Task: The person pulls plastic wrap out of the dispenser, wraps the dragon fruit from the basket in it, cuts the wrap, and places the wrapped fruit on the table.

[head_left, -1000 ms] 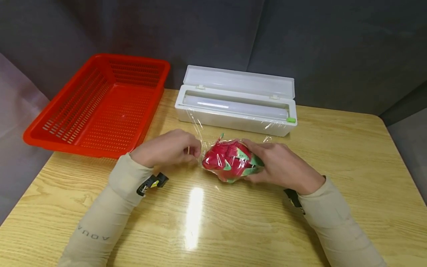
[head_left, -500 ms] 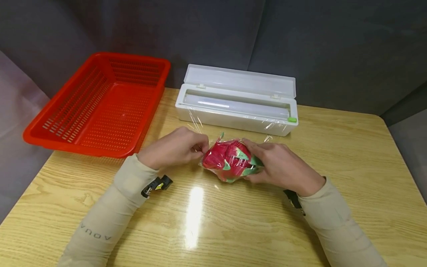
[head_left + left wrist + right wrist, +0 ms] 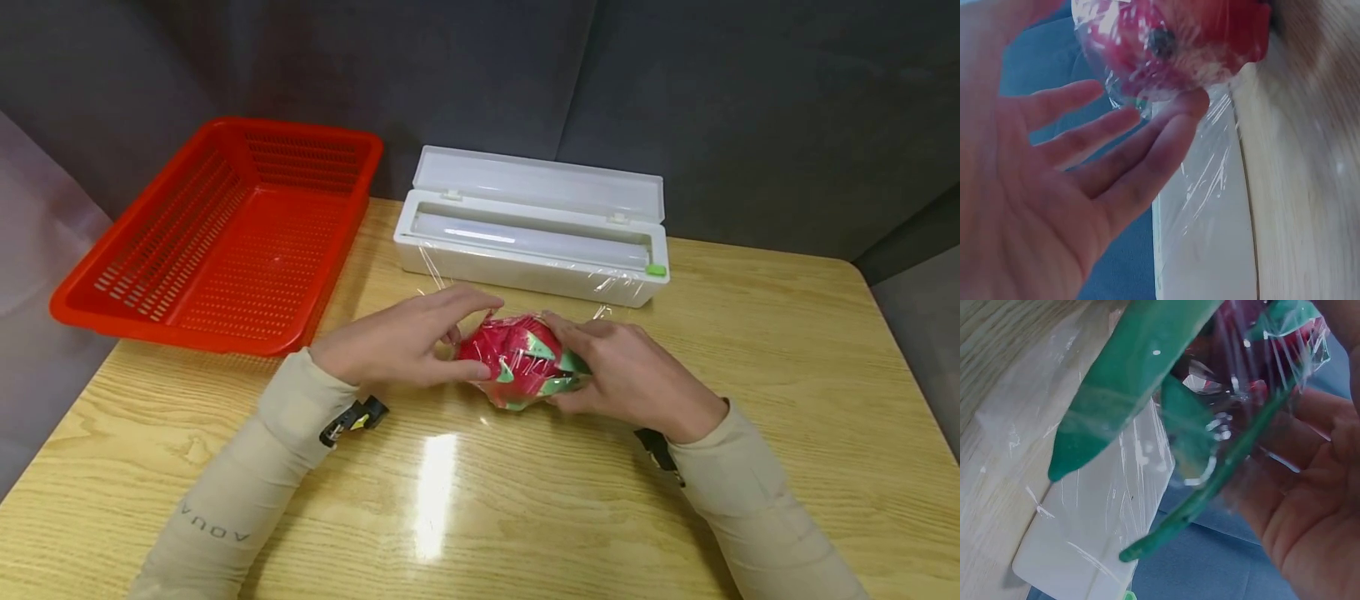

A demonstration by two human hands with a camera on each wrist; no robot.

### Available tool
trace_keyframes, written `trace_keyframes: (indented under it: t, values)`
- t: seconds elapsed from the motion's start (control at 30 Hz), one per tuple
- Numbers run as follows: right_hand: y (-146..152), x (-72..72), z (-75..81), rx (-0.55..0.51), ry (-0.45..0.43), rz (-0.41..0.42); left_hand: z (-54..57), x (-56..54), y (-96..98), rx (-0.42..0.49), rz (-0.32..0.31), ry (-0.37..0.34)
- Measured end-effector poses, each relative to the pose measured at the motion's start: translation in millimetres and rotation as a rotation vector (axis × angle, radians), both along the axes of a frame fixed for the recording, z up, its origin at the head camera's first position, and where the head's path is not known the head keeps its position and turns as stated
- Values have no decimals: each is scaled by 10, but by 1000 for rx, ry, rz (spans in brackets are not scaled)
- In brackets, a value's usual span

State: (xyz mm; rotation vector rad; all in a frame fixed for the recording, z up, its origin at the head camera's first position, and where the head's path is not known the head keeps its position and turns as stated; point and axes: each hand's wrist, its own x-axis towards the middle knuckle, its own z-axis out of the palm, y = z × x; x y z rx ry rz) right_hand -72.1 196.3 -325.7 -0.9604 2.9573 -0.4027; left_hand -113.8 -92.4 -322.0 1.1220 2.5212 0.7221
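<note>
A red dragon fruit [image 3: 517,358] with green scales lies under clear cling film in the middle of the wooden table. My right hand [image 3: 630,375] grips its right end, thumb on the near side and fingers on the far side. At the left end, my left hand [image 3: 408,337] has thumb and forefinger spread around the fruit, the thumb overlapping its near side. The left wrist view shows these fingers [image 3: 1147,156] extended, with fingertips right at the wrapped fruit [image 3: 1166,44]. In the right wrist view, long green scales [image 3: 1129,381] poke out beneath the film.
Behind the fruit stands a white cling film dispenser [image 3: 517,271], lid [image 3: 536,183] raised, with a film roll [image 3: 525,237] inside. Film stretches from it toward the fruit. A red plastic basket [image 3: 322,292] sits at the back left, and a dark curtain [image 3: 750,125] hangs behind.
My left hand first moved right to the fruit's left end with fingers curled together, then spread thumb and forefinger around it. My right hand has stayed on the fruit.
</note>
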Motion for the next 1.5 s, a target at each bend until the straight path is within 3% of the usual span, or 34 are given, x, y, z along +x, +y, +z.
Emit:
trace_keyframes:
  t: [0.2, 0.6, 1.1, 1.3, 1.5]
  values:
    - [-5, 0, -11, -6, 6, -9, -20, 32, 63, -83, -9, 41]
    - [-11, 1, -32, -27, 21, -11, -127, 52, 146, -95, 11, 88]
    - [-8, -15, -63, -69, 23, -16, -201, -27, 146, -56, 36, 9]
    - [-4, -24, -69, -78, 30, 4, -223, -71, 132, -28, 44, 10]
    - [11, -35, -64, -79, -19, -2, -270, -130, 95, -11, 37, 20]
